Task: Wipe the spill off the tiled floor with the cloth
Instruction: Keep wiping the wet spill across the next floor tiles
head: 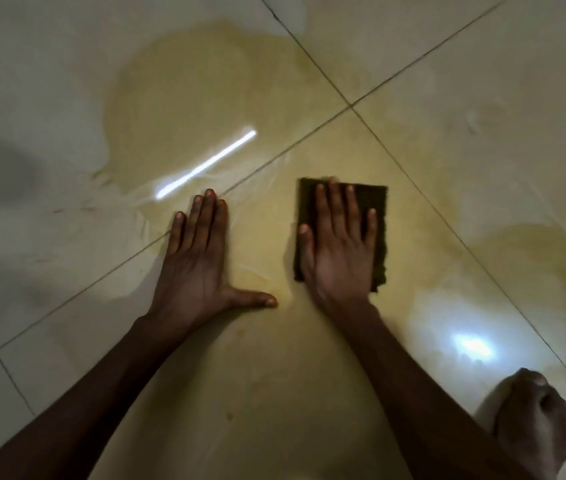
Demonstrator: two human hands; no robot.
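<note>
Flat right hand (338,244), fingers (335,206) straight, presses folded dark cloth (377,202) onto yellowish spill (177,98).

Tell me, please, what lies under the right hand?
The dark cloth lies flat under the right hand, on the wet tiled floor. The floor beneath it is hidden.

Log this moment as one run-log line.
right hand flat on dark cloth | left hand flat on tiled floor | yellowish spill remains
</note>
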